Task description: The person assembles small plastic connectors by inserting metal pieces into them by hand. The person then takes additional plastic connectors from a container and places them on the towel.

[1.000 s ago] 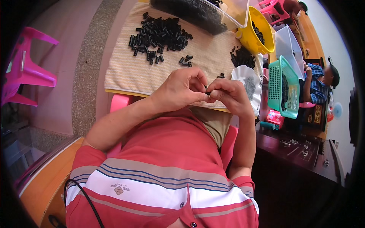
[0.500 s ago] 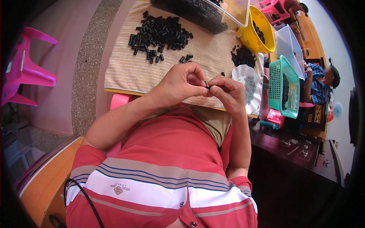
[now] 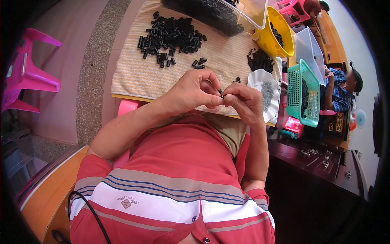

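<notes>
My left hand [image 3: 194,91] and my right hand [image 3: 245,101] meet fingertip to fingertip above the near edge of a striped towel [image 3: 130,77]. Between the left thumb and fingers a small black part [image 3: 220,92] is pinched. The right thumb and forefinger close at its end; what they grip there is mostly hidden. Beyond the hands lies a big pile of short black cylindrical pieces [image 3: 170,36], with a few loose pieces [image 3: 199,64] nearer me. Beside the right hand stands a white fluted dish [image 3: 256,77] holding tiny clear or silvery bits [image 3: 267,95].
A clear bin [image 3: 248,18] of black parts stands at the far edge. To the right are a heap of thin black pieces [image 3: 261,61], a yellow tub [image 3: 280,44] and a green basket [image 3: 298,87]. A person [image 3: 343,89] sits farther right. Pink stool [image 3: 30,71] at left.
Both hands stay in nearly the same place, with the fingertips shifted slightly around the small black part. One more black piece shows on the towel beyond the right hand.
</notes>
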The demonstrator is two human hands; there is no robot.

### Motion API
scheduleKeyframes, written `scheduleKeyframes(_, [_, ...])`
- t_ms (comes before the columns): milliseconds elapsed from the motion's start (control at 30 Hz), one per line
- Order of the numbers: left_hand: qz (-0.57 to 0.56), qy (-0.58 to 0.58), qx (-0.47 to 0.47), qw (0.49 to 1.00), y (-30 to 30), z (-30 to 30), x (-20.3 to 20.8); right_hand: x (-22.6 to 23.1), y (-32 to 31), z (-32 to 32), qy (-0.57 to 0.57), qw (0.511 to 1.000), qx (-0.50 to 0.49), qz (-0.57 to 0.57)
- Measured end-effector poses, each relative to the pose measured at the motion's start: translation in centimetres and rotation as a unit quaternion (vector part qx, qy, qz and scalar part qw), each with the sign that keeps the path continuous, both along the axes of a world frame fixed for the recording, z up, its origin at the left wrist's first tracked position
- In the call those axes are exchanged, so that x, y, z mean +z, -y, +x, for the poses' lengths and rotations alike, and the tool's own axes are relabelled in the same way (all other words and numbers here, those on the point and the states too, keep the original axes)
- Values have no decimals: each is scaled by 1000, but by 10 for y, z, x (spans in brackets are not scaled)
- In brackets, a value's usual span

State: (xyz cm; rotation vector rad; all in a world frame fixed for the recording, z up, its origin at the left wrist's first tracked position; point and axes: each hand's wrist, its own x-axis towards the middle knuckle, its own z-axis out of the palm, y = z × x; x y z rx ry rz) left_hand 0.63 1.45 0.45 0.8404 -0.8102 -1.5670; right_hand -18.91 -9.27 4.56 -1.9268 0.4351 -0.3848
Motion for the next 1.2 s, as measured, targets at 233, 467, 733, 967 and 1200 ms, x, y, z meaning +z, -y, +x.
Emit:
scheduleKeyframes(233, [1,-7,22,1000,1,0,0,-10,-7,3,43,998,-54,16])
scheduleKeyframes(467, [5,-24,22,999,1,-1,-3,-13,-7,1,65,997,-46,-24])
scheduleKeyframes(733, [10,-36,45,998,1,-2,-3,-16,-17,-1,75,993,-64,-65])
scheduleKeyframes(967, [8,-38,59,997,-1,-3,-3,-24,-28,9,59,954,-120,-269])
scheduleKeyframes(1200, [13,-42,66,997,0,-4,-7,-28,-29,18,81,912,-152,-374])
